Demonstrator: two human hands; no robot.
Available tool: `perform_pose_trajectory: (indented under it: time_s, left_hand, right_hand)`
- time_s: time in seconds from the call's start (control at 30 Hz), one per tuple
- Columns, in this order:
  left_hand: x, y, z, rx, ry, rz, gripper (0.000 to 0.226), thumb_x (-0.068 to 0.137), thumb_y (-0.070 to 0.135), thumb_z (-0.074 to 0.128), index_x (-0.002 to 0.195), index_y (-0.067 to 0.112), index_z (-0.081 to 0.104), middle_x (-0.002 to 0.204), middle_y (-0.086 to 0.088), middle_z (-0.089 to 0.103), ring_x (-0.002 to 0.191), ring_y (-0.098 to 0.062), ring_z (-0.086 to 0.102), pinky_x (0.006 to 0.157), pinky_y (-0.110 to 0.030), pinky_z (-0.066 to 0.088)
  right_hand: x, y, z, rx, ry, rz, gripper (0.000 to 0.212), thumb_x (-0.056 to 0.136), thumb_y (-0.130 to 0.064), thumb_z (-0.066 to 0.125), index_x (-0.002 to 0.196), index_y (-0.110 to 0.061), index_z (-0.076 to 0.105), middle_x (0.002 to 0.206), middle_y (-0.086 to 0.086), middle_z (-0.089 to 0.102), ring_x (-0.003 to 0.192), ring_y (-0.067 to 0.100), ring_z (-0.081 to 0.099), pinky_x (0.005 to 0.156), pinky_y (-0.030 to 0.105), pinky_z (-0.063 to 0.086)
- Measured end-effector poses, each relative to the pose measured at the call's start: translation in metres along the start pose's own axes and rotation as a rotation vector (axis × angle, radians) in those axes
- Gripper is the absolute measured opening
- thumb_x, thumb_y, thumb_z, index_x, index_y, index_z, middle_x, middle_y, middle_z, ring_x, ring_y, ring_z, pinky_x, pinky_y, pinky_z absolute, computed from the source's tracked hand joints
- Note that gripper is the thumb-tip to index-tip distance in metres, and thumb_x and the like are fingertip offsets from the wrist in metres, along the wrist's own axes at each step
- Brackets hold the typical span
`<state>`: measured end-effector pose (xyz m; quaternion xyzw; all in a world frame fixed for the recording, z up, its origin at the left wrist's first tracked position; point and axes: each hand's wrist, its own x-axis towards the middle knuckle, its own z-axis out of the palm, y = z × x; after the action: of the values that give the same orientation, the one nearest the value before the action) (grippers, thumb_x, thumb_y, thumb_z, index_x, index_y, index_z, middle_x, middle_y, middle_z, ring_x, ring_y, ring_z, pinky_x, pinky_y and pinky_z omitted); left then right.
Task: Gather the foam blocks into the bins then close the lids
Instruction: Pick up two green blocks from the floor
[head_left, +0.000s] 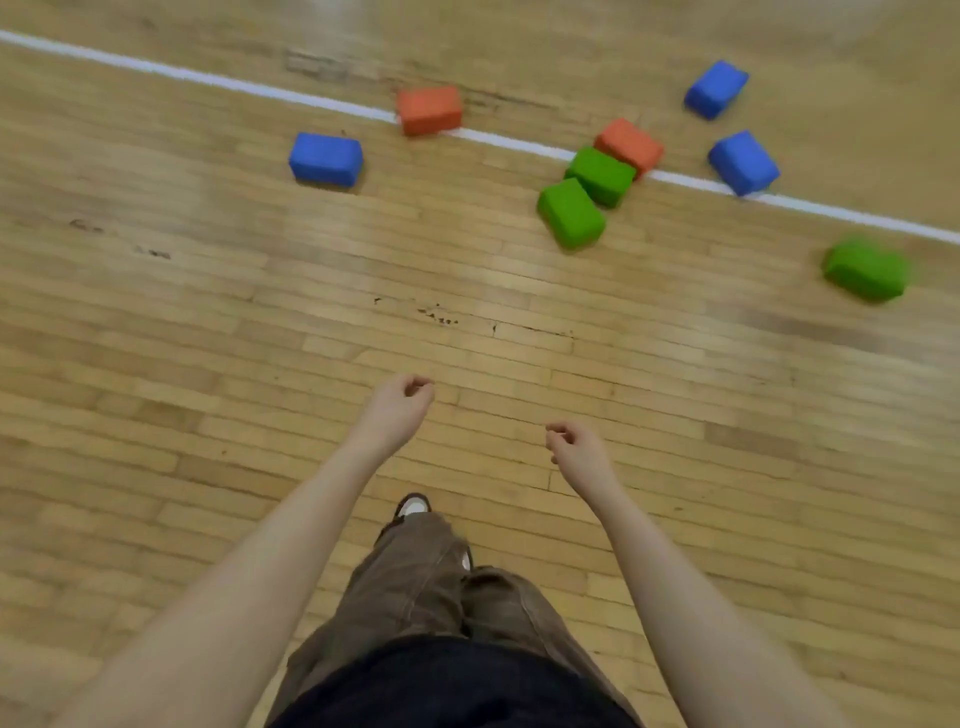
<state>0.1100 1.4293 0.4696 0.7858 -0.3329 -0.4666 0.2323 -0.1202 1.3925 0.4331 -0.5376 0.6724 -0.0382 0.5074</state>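
Several foam blocks lie scattered on the wooden floor ahead of me. A blue block (325, 159) and an orange block (429, 110) sit at the centre left. Two green blocks (571, 212) (600, 175) touch an orange block (629, 146) near the white line. Two more blue blocks (716, 89) (743, 162) lie further right, and a green block (866, 270) sits at the far right. My left hand (399, 405) and my right hand (574, 448) hang in front of me, fingers loosely curled, holding nothing. No bin is in view.
A white painted line (208, 78) crosses the floor from upper left to right, under some blocks. My legs in brown trousers and one shoe (413, 506) show below my hands. Bare wooden floor (208, 338) stretches between me and the blocks.
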Motion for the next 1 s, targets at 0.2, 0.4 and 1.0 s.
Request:
perform_pose_trajectory:
  time_s: [0.2, 0.4, 1.0]
  left_hand:
    - [0.099, 0.112, 0.061, 0.184, -0.118, 0.124, 0.021, 0.095, 0.029, 0.046, 0.111, 0.022, 0.057, 0.106, 0.001, 0.060, 0.099, -0.016, 0.056, 0.082, -0.029, 0.041]
    - [0.208, 0.181, 0.099, 0.219, -0.197, 0.076, 0.028, 0.096, 0.023, 0.047, 0.119, 0.012, 0.058, 0.109, -0.002, 0.060, 0.101, -0.020, 0.058, 0.088, -0.034, 0.047]
    - [0.447, 0.353, 0.100, 0.062, 0.033, -0.202, 0.022, 0.094, 0.025, 0.045, 0.107, 0.019, 0.061, 0.089, 0.003, 0.061, 0.085, -0.020, 0.061, 0.078, -0.034, 0.049]
  right_hand:
    - [0.070, 0.006, -0.074, 0.192, 0.177, 0.164, 0.032, 0.096, -0.026, 0.046, 0.123, -0.013, 0.058, 0.116, 0.007, 0.062, 0.103, 0.023, 0.059, 0.093, 0.041, 0.048]
    - [0.188, -0.051, -0.163, 0.207, 0.233, 0.158, 0.033, 0.097, -0.023, 0.045, 0.124, -0.009, 0.056, 0.114, 0.008, 0.062, 0.101, 0.023, 0.059, 0.087, 0.035, 0.048]
    - [0.528, -0.253, -0.316, -0.007, -0.046, -0.089, 0.028, 0.093, -0.021, 0.048, 0.116, -0.014, 0.061, 0.100, 0.004, 0.065, 0.096, 0.023, 0.061, 0.082, 0.033, 0.047]
